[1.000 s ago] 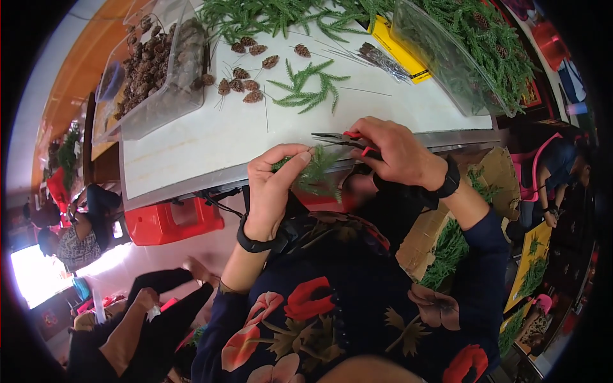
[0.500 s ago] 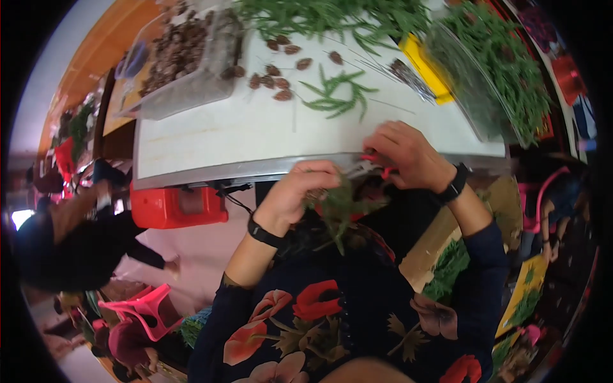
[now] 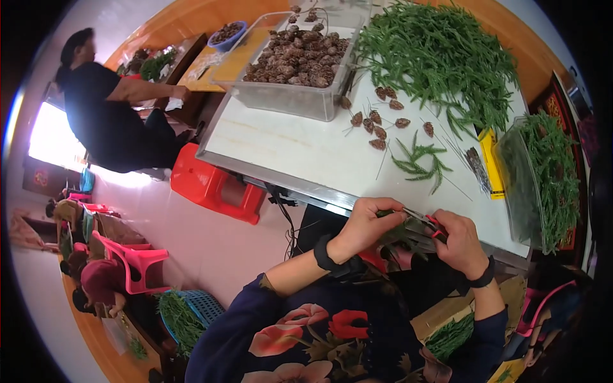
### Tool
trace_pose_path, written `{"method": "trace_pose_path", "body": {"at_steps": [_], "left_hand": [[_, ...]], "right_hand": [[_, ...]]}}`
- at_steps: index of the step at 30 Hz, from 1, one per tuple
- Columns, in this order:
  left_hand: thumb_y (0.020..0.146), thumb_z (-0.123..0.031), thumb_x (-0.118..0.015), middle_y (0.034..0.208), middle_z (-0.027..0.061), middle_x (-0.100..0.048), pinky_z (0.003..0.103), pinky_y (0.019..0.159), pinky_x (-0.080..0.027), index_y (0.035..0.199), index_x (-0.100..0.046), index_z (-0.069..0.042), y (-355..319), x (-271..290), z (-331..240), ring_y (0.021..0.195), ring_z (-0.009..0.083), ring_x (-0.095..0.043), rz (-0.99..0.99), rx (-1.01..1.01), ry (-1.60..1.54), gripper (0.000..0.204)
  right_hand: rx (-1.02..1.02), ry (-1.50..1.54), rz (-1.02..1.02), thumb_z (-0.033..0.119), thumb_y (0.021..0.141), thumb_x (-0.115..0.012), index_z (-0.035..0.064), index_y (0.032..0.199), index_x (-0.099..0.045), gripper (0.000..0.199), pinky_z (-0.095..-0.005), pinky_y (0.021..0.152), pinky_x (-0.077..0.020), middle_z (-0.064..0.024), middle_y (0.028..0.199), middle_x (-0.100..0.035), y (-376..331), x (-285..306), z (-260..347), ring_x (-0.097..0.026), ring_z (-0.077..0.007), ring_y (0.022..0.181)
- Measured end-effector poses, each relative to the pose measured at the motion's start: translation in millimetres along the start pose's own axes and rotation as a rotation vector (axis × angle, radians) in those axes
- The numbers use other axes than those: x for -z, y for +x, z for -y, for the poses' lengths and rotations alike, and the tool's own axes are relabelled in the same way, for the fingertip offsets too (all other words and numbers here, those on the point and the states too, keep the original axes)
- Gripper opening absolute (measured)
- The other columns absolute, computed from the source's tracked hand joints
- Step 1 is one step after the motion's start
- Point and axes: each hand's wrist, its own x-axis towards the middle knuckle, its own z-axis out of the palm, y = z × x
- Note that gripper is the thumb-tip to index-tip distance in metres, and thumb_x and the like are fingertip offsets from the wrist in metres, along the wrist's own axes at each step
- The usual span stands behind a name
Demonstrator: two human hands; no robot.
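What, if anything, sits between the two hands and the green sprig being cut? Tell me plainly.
Nothing visible does. The left hand already holds the green sprig at the table edge, and the right hand has the red-handled scissors right against it. The other sprigs and cones lie farther up the table.

Green needle-leaved sprig [image 3: 397, 233], bushy and dark, pinched just past the near edge of the white table [image 3: 300, 153], crossed by what look like red-handled scissors [image 3: 426, 225], blades seemingly closed across the stem, partly hidden behind fingers.
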Motion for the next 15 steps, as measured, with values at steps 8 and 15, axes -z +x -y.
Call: {"method": "trace_pose_path", "body": {"at_steps": [8,15], "left_hand": [[0.084,-0.01,-0.07,0.075,0.0069,-0.067,0.025,0.059,-0.047,0.087,-0.07,-0.002,-3,-7,-3,0.066,0.0074,-0.06,-0.286,-0.53,0.822,0.009],[0.087,-0.01,-0.067,0.077,0.0058,-0.068,0.025,0.06,-0.047,0.09,-0.069,-0.002,-9,-12,-3,0.067,0.008,-0.06,-0.161,-0.176,0.463,0.009]], "right_hand": [[-0.253,0.18,0.158,0.011,0.079,-0.068,-0.0042,0.084,-0.055,0.02,-0.0396,0.056,-0.0407,-0.0232,0.067,-0.052,7,7,16,-0.05,-0.0417,0.062],[-0.281,0.153,0.131,0.013,0.081,-0.067,-0.0042,0.084,-0.056,0.021,-0.0396,0.055,-0.0402,-0.023,0.066,-0.051,0,10,20,-0.048,-0.043,0.062]]}}
